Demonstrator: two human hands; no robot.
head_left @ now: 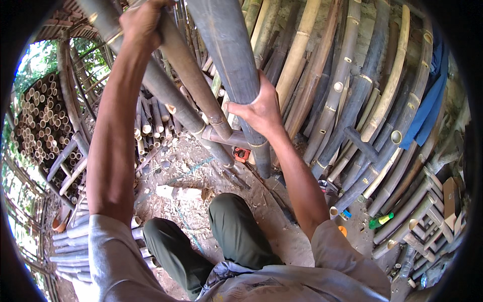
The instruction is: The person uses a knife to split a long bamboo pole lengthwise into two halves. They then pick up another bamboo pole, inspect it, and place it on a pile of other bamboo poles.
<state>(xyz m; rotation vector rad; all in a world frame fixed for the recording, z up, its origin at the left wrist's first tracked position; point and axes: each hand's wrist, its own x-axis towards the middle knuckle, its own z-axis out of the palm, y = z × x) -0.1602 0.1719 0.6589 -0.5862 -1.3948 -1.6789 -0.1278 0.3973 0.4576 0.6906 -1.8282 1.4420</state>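
My left hand (pixel 142 26) is raised at the upper left, its fingers wrapped round a brownish bamboo pole (pixel 193 75). A thick dark grey bamboo pole (pixel 224 48) slants down in front of me. My right hand (pixel 261 106) grips it low down, thumb across its near face and the other fingers hidden behind. Left of these runs another long grey bamboo pole (pixel 168 95) with holes in it. A short bamboo crosspiece (pixel 221 135) sits by the lower ends of the poles; how it is joined I cannot tell.
Many bamboo poles (pixel 347 55) lean on the wall at right, where a blue cloth (pixel 427 100) hangs. Cut bamboo is stacked (pixel 43 113) at left. Shavings cover the ground (pixel 176 168), with an orange-and-black object (pixel 241 153) on it. A green bottle (pixel 381 220) lies at right.
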